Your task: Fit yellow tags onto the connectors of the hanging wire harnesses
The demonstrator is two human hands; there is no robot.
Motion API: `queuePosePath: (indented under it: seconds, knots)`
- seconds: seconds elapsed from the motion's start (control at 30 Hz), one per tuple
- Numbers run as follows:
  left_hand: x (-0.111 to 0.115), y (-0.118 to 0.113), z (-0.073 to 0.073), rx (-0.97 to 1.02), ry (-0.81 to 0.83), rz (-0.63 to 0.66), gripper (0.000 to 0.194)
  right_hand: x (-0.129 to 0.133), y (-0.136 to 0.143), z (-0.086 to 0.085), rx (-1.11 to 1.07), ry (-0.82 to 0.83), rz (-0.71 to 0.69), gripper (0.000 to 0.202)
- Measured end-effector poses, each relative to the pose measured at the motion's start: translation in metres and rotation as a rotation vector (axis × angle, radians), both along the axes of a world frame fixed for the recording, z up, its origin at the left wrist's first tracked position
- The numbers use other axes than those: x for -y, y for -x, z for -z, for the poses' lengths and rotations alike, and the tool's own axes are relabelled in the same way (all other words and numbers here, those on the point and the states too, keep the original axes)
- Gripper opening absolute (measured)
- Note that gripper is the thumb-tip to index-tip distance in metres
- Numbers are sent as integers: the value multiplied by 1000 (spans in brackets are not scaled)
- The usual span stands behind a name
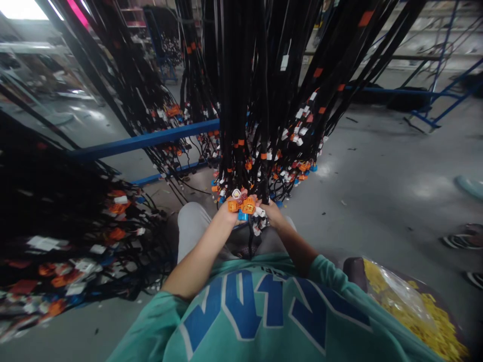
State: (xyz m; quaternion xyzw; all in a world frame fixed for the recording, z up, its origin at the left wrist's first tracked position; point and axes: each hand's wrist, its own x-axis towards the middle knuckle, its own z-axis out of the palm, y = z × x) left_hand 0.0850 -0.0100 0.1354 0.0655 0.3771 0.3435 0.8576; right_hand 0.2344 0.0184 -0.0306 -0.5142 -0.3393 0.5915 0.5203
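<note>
A cluster of plastic wire connectors sits between my hands, at the lower end of a hanging black wiring harness. My left hand is closed around the cluster from the left, with an orange connector and a blue connector facing me. On the right, my right hand is closed at the cluster's edge, against a white connector; its fingertips are partly hidden. More white connectors dangle just below, between my knees.
Other harness bundles with connector ends hang at left and right. A blue metal bar crosses behind, and a blue frame stands far right. Near my right side lies a bag of yellow pieces. A person's shoe shows at right.
</note>
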Motion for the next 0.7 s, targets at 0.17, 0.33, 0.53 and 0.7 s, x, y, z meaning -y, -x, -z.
queuePosePath:
  seconds: [0.17,0.33,0.53,0.7]
  knots:
    - [4,-4,-11,-8,113,-67,32,-2,-1,4,28,-7,31,35]
    - [6,-4,-12,4,107,-106,30,-3,-3,6,54,7,25,33]
    - [9,-5,-17,-24,95,-134,27,-2,-1,7,76,27,-7,35]
    - [11,-6,-20,-27,102,-146,30,1,2,5,117,11,-27,40]
